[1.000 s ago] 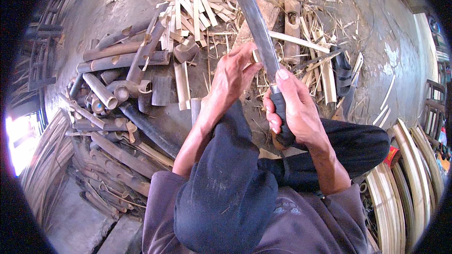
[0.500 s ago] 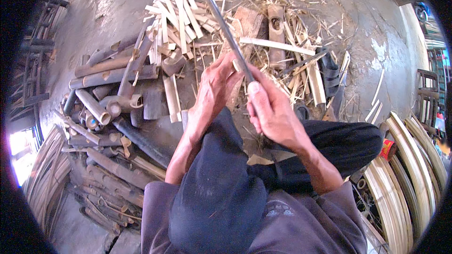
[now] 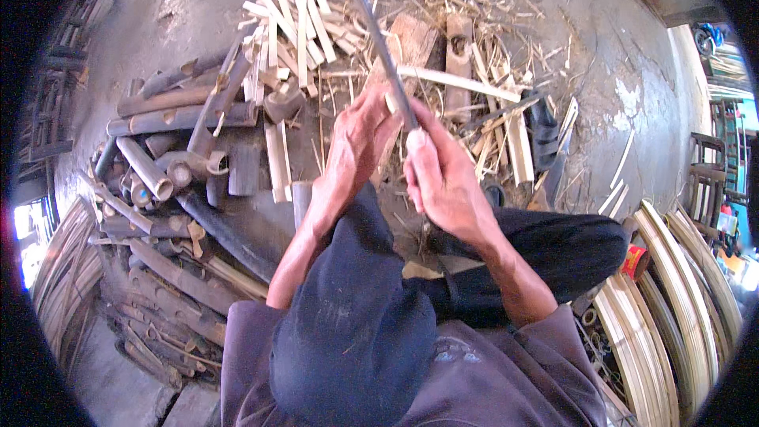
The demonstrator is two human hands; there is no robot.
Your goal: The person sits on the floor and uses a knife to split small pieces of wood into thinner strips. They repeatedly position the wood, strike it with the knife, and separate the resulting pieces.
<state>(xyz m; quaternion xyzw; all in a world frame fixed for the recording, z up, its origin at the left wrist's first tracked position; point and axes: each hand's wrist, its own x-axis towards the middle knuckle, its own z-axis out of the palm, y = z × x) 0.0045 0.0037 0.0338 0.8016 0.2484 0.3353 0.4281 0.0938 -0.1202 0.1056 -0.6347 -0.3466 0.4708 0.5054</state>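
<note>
My right hand (image 3: 451, 182) is closed round the handle end of a long, narrow knife (image 3: 378, 32). Its dark blade runs up and slightly left to the picture's upper edge. Close on the blade's left is my left hand (image 3: 357, 138), with fingers curled and pressed together. The pale cut end of a bamboo strip (image 3: 390, 102) shows between those fingers and the blade; the rest of it is hidden by the hand. Beyond both hands, a worn wooden block (image 3: 415, 38) lies on the floor. A long pale bamboo slat (image 3: 466, 83) lies just right of the blade.
A heap of short pale bamboo slats (image 3: 302, 28) lies far left of the block, with shavings (image 3: 494, 47) to the right. Dark bamboo tubes (image 3: 186, 117) are piled at my left. Bundled long strips (image 3: 640, 340) stand near right, beside a red tin (image 3: 633, 261).
The whole view has shifted slightly. The knife's tip, visible before, now reaches past the upper edge. Both hands keep nearly the same grip and closeness.
</note>
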